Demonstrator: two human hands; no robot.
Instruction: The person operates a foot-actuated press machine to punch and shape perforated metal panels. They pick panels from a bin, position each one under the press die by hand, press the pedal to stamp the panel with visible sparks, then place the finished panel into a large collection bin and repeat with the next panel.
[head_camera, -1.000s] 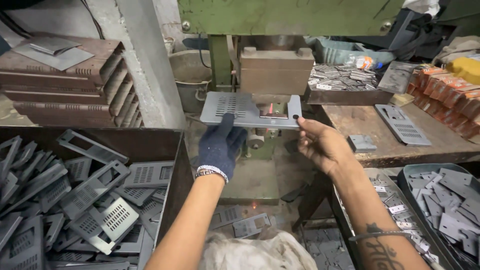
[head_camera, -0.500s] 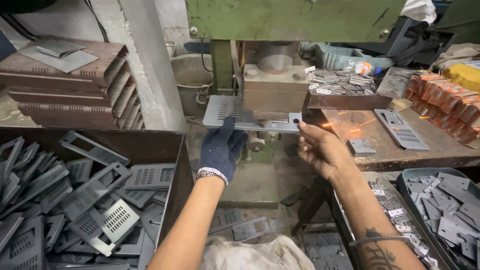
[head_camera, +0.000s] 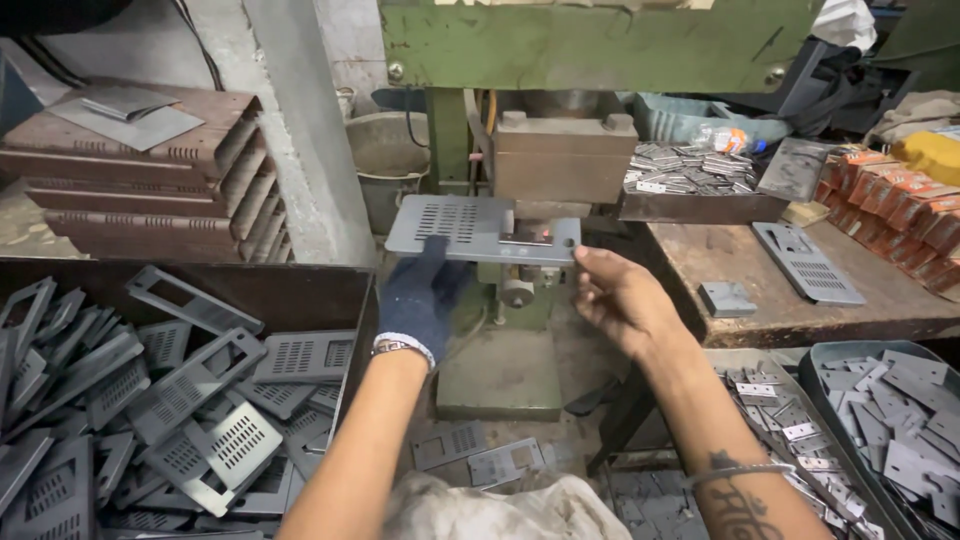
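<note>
Compared with half a second earlier, both hands are drawing the perforated metal plate (head_camera: 478, 229) slightly out from under the press block (head_camera: 563, 160), and the glow at its right end is fading to a small spark. The gloved left hand (head_camera: 420, 295) is supporting the plate from below, its fingers (head_camera: 432, 250) pressed together against the plate's near edge. The bare right hand (head_camera: 622, 300) is pinching the plate's right end, its fingers (head_camera: 590, 257) closing on the corner. The plate is lying level above the press base (head_camera: 500, 372), left of the counter (head_camera: 740, 262). A bin of similar plates (head_camera: 190, 390) is sitting at lower left.
</note>
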